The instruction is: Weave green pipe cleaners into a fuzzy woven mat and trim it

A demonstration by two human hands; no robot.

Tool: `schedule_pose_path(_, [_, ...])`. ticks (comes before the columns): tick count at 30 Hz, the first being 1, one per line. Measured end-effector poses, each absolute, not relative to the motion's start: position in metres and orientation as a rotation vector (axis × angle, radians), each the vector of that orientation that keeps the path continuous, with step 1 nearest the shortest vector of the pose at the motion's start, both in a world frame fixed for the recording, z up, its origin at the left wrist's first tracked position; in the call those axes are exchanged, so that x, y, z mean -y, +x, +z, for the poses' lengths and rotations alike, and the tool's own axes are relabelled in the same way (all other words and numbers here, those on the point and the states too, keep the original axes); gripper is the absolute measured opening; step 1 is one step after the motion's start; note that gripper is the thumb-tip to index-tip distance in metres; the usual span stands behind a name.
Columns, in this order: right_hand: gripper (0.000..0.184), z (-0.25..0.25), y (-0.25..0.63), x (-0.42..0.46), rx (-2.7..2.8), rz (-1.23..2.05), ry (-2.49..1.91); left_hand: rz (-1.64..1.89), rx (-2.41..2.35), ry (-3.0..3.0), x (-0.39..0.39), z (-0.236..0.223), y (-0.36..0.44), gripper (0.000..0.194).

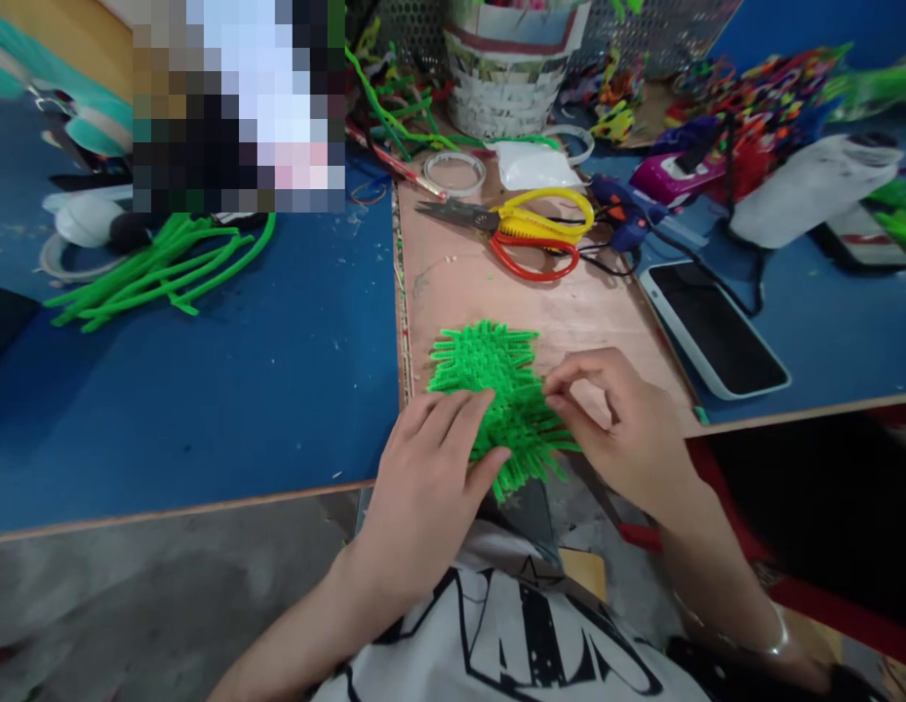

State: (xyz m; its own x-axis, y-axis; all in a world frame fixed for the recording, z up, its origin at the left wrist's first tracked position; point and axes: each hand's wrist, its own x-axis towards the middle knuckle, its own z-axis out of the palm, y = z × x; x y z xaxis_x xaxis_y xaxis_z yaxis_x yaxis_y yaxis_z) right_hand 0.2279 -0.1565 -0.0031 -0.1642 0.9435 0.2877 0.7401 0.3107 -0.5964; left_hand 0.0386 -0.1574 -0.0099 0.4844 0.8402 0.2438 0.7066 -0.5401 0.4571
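Observation:
A woven mat of bright green pipe cleaners (483,356), with loose ends sticking out all round, lies at the front edge of the wooden board and partly overhangs it. My left hand (434,468) holds the mat from its left side, fingers across the top and thumb at the near part. What lies under that palm is hidden. At the mat's right edge my right hand (620,429) is closed in a pinch, thumb against forefinger, on a pipe cleaner end. Beyond the mat lie scissors (489,219) with one yellow and one red handle.
Loose green pipe cleaners (167,258) lie on the blue table (204,409) at left. A phone (716,327) rests at right. Behind are a tape roll (453,174), a glue gun (628,210), a white woven basket (503,88) and a white bottle (810,190). Another person's place is blurred out.

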Motion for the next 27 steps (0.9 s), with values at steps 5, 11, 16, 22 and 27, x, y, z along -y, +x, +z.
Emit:
schedule_pose_path(5, [0.026, 0.000, 0.215, 0.157, 2.127, 0.465, -1.448, 0.750, -1.357, 2.381, 0.154, -0.009, 0.037, 0.024])
schedule_pose_path(11, [0.022, -0.010, 0.204, 0.152, 2.282, 0.400, -1.422, 0.547, -1.297, 2.505, 0.149, -0.012, 0.038, 0.031])
schedule_pose_path(16, [0.022, -0.010, 0.203, 0.153, 2.321, 0.352, -1.398, 0.402, -1.265, 2.610, 0.146, -0.011, 0.036, 0.040])
schedule_pose_path(22, [0.019, -0.007, 0.206, 0.148, 2.398, 0.473, -1.438, 0.283, -1.298, 2.622, 0.142, -0.006, 0.035, 0.043])
schedule_pose_path(27, [0.020, -0.007, 0.212, 0.142, 2.406, 0.590, -1.382, 0.289, -1.323, 2.635, 0.142, -0.007, 0.035, 0.042])
